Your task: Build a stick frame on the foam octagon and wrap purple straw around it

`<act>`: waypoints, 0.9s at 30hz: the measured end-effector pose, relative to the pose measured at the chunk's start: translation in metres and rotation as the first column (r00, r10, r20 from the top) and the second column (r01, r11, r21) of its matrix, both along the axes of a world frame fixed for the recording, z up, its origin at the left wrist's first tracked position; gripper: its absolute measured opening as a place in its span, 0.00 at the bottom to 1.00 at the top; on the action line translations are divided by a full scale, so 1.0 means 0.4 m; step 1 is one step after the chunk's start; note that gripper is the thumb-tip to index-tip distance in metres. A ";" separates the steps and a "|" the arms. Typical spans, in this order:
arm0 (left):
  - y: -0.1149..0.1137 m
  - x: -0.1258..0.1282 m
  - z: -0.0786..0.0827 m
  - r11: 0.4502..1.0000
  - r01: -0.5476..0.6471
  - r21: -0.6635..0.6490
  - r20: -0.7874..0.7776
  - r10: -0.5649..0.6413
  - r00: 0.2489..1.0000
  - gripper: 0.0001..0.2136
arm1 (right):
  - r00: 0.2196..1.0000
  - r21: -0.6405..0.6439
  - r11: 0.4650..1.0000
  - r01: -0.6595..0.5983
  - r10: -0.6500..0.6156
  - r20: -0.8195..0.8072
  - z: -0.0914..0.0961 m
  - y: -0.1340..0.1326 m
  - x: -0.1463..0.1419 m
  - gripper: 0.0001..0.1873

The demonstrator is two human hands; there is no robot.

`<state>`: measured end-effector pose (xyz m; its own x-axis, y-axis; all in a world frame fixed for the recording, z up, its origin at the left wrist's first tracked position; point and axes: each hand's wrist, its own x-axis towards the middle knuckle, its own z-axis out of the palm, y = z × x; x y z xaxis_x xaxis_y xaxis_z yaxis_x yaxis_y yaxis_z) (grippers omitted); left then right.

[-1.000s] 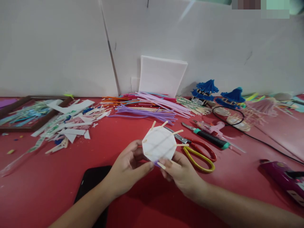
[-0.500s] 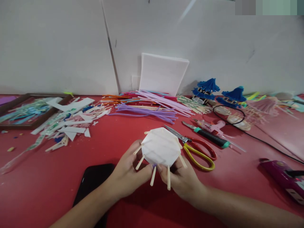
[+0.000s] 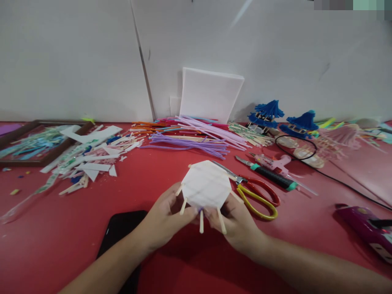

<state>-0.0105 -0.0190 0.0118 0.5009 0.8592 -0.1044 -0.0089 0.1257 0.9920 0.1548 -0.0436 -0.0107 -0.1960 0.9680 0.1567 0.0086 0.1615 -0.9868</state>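
Between my two hands I hold a white many-sided paper piece (image 3: pixel 206 183) with several pale wooden sticks (image 3: pixel 201 222) poking out around its edge. My left hand (image 3: pixel 171 216) grips its left and lower side, fingers closed and partly hidden beneath it. At the lower right side, my right hand (image 3: pixel 234 222) is closed on the same piece, its thumb near the left one. A small purple bit (image 3: pixel 201 210) shows between the thumbs. Just right of the paper lie scissors (image 3: pixel 259 200) with red and yellow handles, their blades partly behind it.
Purple pipe cleaners (image 3: pixel 190 143) lie before a stack of white paper (image 3: pixel 211 96). On the right are a craft knife (image 3: pixel 272 177), a pink glue gun (image 3: pixel 275 163), blue roofed models (image 3: pixel 269 112) and a magenta power strip (image 3: pixel 363 228). Left are paper scraps (image 3: pixel 94 167) and a black phone (image 3: pixel 122 232).
The paper piece has tilted and shifted slightly up and left, and its sticks now point at different angles. Both hands keep hold of it.
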 end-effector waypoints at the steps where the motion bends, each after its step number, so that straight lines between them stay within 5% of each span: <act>1: 0.000 0.001 0.000 0.999 0.010 -0.042 0.030 -0.009 1.000 0.11 | 0.998 -0.039 0.999 0.001 -0.003 -0.059 0.002 0.003 0.000 0.06; 6: 0.000 0.004 0.003 0.993 0.038 -0.114 0.118 -0.024 0.993 0.15 | 0.978 -0.179 0.983 -0.034 -0.005 -0.209 0.010 0.005 -0.002 0.13; 16: -0.004 0.001 0.010 0.999 0.043 0.023 -0.011 -0.043 0.999 0.14 | 0.994 0.064 0.996 -0.065 0.059 0.089 0.012 0.000 0.011 0.05; 27: 0.004 -0.011 -0.008 0.943 0.277 -0.187 0.183 -0.243 0.953 0.17 | 0.968 0.142 0.974 -0.176 0.145 0.207 0.024 -0.008 0.010 0.07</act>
<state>-0.0148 -0.0173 0.0085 0.7281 0.6642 -0.1695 -0.0996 0.3471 0.9325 0.1589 -0.0467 -0.0011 -0.3888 0.8871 0.2487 0.1580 0.3301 -0.9306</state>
